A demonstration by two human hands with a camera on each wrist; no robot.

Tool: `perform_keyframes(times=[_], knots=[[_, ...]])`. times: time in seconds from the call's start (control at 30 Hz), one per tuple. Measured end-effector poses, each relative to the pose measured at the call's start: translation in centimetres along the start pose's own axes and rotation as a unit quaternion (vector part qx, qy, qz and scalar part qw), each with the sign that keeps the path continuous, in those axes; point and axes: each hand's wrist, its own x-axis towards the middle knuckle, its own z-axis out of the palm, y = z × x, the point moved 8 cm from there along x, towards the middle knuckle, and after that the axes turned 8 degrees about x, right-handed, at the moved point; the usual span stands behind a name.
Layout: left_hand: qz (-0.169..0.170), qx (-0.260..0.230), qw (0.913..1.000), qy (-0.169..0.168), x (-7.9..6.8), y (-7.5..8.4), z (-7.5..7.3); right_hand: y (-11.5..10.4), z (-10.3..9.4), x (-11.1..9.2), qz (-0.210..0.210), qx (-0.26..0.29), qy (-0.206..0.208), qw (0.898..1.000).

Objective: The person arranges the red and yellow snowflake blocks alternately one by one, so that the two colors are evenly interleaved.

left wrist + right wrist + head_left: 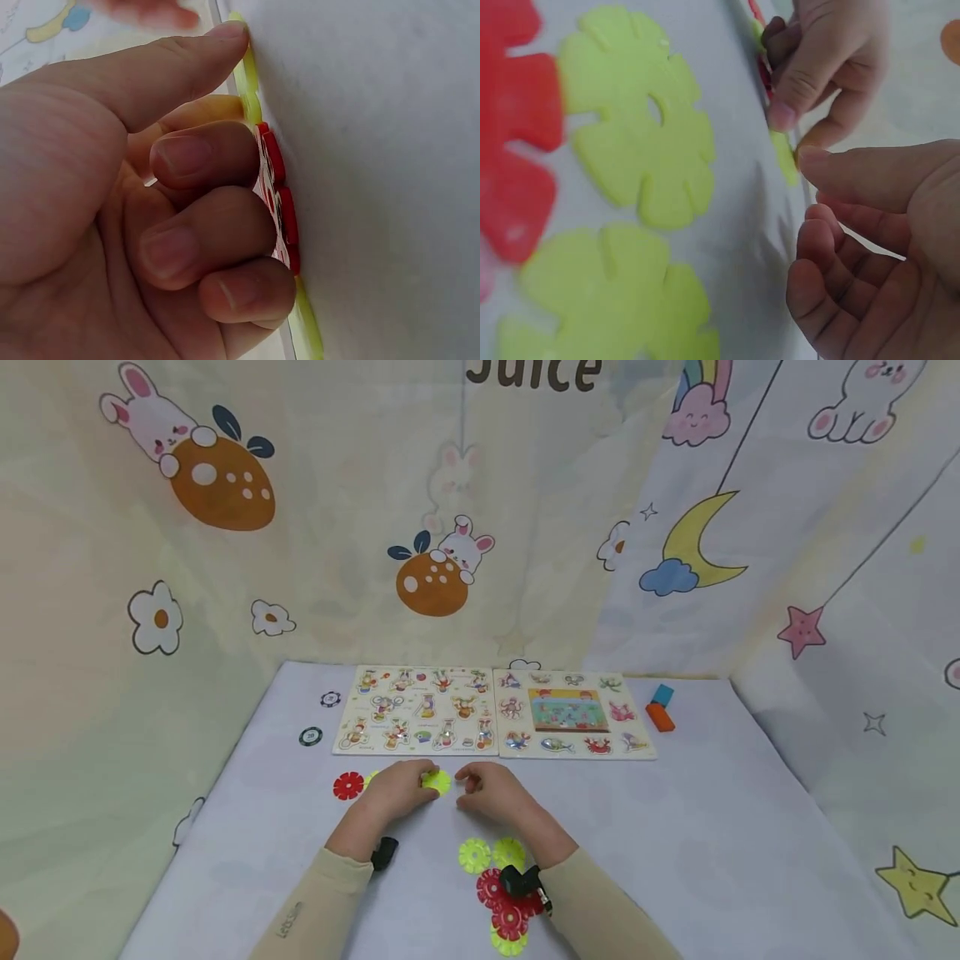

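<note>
My left hand (402,787) pinches a yellow-green snowflake disc (437,782) between thumb and index finger at the right end of a row. Under its curled fingers in the left wrist view lies a red snowflake disc (279,195), with another yellow-green one (306,322) beyond it. At the row's left end is a red disc (348,786). My right hand (495,790) hovers just right of the pinched disc, fingers loosely bent and nothing between them. Closer to me, beside the right wrist, lie two yellow-green discs (475,855) and a cluster of red discs (510,917).
Two picture puzzle boards (416,710) (573,714) lie side by side behind the hands. Two dark poker chips (311,736) sit at the left. A blue block (662,695) and an orange block (660,717) lie at the right. A printed cloth hangs behind the white table.
</note>
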Motion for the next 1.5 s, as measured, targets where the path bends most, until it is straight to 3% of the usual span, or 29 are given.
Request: perform_keyframes(times=[0.3, 0.57, 0.9, 1.17, 1.5], knots=[[-0.006, -0.003, 1.0000, 0.007, 0.2, -0.2, -1.0, 0.9, -2.1, -5.0, 0.002, -0.006, -0.010, 1.000], [-0.008, -0.016, 0.9998, 0.003, -0.2, -0.5, -1.0, 3.1, -2.0, -8.3, 0.023, -0.034, -0.047, 0.998], [-0.006, -0.021, 0.9997, -0.005, -0.3, -0.2, -0.5, 4.1, -1.7, -8.3, 0.044, -0.057, -0.032, 0.997], [-0.001, -0.019, 0.9998, -0.003, -0.1, -0.2, -0.2, 4.2, -1.0, -8.4, 0.062, -0.103, -0.057, 0.991], [0.013, -0.010, 0.9998, 0.009, -0.3, 0.2, -0.2, 3.9, -2.2, -9.4, 0.035, 0.011, -0.046, 0.998]])
